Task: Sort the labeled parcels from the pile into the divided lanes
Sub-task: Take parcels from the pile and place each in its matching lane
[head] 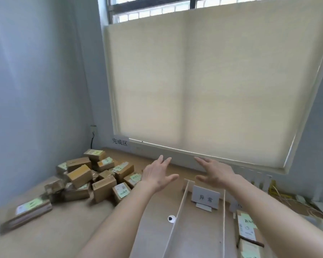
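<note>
A pile of brown cardboard parcels (93, 175) with green and white labels lies on the left of the table. A flat parcel (29, 214) sits apart at the near left. Thin white dividers (177, 215) mark lanes on the right of the table. A white sign card (205, 197) stands at the head of one lane. Two labeled parcels (247, 228) lie in the rightmost lane. My left hand (157, 174) and my right hand (215, 172) are stretched forward above the table, fingers straight and spread, holding nothing.
A beige roller blind (203, 86) covers the window behind the table. A white paper sign (120, 142) hangs on the wall at the back. A small round black-and-white object (171, 218) sits on the table beside a divider. Paper scraps (287, 198) lie at far right.
</note>
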`<state>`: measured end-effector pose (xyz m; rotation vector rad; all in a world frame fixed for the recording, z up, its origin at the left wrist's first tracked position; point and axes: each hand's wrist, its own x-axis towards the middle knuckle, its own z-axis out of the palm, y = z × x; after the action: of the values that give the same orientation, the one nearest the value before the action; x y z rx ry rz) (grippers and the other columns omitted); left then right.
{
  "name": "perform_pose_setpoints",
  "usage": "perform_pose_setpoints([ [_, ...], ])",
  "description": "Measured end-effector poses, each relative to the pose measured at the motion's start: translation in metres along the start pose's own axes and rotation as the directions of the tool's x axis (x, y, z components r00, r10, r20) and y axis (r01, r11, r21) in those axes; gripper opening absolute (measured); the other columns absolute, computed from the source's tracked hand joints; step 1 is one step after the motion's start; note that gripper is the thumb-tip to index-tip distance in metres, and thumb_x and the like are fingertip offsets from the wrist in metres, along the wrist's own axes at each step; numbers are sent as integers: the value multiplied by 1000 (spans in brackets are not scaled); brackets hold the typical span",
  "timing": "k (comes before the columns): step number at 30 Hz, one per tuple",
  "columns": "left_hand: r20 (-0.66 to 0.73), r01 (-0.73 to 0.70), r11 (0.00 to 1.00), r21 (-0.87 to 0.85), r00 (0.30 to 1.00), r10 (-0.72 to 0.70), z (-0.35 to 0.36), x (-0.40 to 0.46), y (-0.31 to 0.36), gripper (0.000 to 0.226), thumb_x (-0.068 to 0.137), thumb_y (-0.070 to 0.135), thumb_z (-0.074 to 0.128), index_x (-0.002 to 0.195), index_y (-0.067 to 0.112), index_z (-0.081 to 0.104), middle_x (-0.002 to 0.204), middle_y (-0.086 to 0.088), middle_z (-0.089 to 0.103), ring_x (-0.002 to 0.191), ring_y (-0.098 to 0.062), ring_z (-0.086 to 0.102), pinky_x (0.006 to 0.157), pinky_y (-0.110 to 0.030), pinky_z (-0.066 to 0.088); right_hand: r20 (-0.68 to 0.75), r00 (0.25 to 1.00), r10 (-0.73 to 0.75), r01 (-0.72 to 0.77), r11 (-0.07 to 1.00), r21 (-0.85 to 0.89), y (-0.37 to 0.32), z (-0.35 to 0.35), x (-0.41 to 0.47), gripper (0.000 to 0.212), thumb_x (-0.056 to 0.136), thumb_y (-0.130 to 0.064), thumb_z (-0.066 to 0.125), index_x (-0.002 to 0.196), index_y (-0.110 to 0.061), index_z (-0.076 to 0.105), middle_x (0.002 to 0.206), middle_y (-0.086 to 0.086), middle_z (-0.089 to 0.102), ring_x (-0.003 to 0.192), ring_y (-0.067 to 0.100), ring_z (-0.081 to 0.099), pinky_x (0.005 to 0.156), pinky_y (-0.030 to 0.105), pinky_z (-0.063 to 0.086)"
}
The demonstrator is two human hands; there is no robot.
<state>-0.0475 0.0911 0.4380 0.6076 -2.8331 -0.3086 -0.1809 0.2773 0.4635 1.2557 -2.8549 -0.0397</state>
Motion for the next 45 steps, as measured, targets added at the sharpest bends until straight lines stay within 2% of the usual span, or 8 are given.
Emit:
perform_pose_setpoints([
  [10, -165, 242, 968, 62, 959, -229, -167, -121, -245, 76, 92, 66, 50, 156, 36, 21, 164, 1, 20, 146, -24, 31, 114, -43, 33, -107, 973, -205, 207, 978, 7, -276, -93, 18, 78, 99, -54, 55, 161, -40, 10, 170, 0, 14, 151, 26, 28, 115, 40, 35],
  [15, -185, 333, 941, 65, 930, -317, -210, -178, -351, 80, 89, 69, 51, 156, 38, 21, 164, 1, 21, 146, -25, 32, 114, -44, 33, -135, 949, -284, 285, 958, -9, -391, -95, 24, 77, 99, -54, 54, 161, -41, 10, 168, 0, 19, 146, 29, 37, 103, 42, 46],
  [20, -189, 381, 923, 45, 911, -367, -225, -211, -422, 77, 90, 69, 51, 155, 39, 22, 164, 2, 23, 145, -26, 33, 112, -45, 36, -116, 930, -350, 346, 937, -50, -465, -82, 45, 77, 98, -58, 54, 160, -44, 11, 164, -1, 28, 137, 28, 47, 93, 41, 55],
  [28, -149, 409, 912, 4, 902, -404, -201, -210, -486, 77, 90, 66, 51, 155, 38, 21, 162, 4, 26, 144, -24, 35, 111, -42, 36, -83, 915, -394, 390, 919, -55, -515, -54, 90, 75, 95, -59, 56, 158, -45, 18, 154, -2, 39, 126, 24, 54, 80, 36, 57],
  [32, -117, 406, 914, -28, 906, -406, -177, -184, -508, 75, 91, 65, 52, 155, 37, 24, 161, 5, 27, 144, -23, 35, 112, -39, 35, -41, 922, -384, 380, 921, -82, -521, -27, 124, 74, 99, -57, 53, 160, -40, 15, 161, 0, 32, 136, 26, 49, 81, 36, 53],
  [37, -49, 386, 922, 10, 922, -385, -133, -117, -536, 76, 90, 67, 50, 155, 38, 23, 162, 8, 26, 143, -22, 36, 110, -40, 40, 6, 936, -352, 352, 936, -22, -521, 17, 188, 73, 99, -56, 52, 159, -44, 15, 164, -2, 29, 140, 27, 45, 90, 42, 54],
  [42, 59, 325, 945, 30, 944, -326, -65, -31, -548, 75, 90, 68, 50, 154, 38, 24, 157, 5, 35, 138, -22, 41, 104, -42, 45, 92, 950, -297, 298, 955, 11, -488, 86, 255, 72, 100, -54, 52, 160, -42, 14, 165, 0, 27, 139, 27, 46, 84, 35, 53],
  [45, 122, 291, 957, 15, 949, -290, -16, 16, -549, 74, 91, 65, 51, 155, 38, 23, 160, 4, 30, 143, -22, 37, 108, -44, 42, 160, 957, -242, 242, 970, 19, -455, 130, 288, 72, 100, -54, 53, 160, -43, 14, 165, -1, 28, 140, 27, 45, 86, 36, 53],
])
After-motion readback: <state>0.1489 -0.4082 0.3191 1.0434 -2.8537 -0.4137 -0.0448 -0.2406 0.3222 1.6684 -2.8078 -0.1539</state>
